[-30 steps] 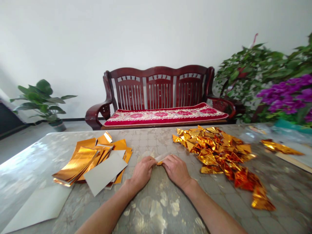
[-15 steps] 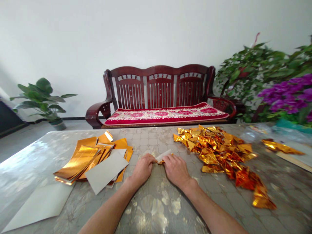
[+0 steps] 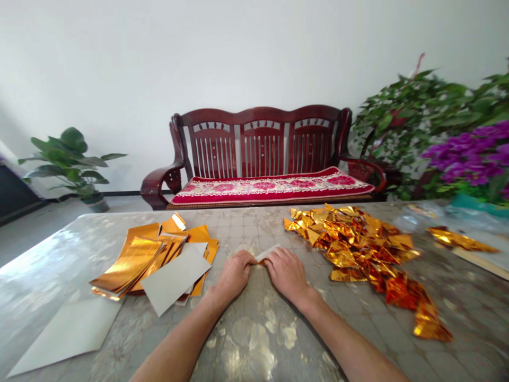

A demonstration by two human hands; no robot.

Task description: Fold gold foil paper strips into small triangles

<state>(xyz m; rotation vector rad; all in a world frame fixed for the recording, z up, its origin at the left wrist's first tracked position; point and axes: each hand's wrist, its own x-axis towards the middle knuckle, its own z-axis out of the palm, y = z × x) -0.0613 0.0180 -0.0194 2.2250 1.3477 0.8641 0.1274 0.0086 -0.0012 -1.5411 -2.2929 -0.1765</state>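
Between my two hands, at the middle of the table, is a small folded sheet of gold foil paper; its pale side faces up and a bit of gold shows at the near edge. My left hand pinches its left end. On its right end, my right hand is closed with the fingers curled, covering part of the paper. To the left lies a loose stack of flat gold foil sheets, with a pale-backed sheet on top. A heap of folded gold foil pieces spreads out on the right.
A single pale sheet lies at the table's near left. Clear plastic wrapping and another gold piece are at the far right, beside purple flowers. Beyond the patterned table stands a wooden bench.
My right hand has shifted slightly at the paper's right end, and less gold shows along its near edge. The left hand keeps its pinch, and the piles are unchanged.
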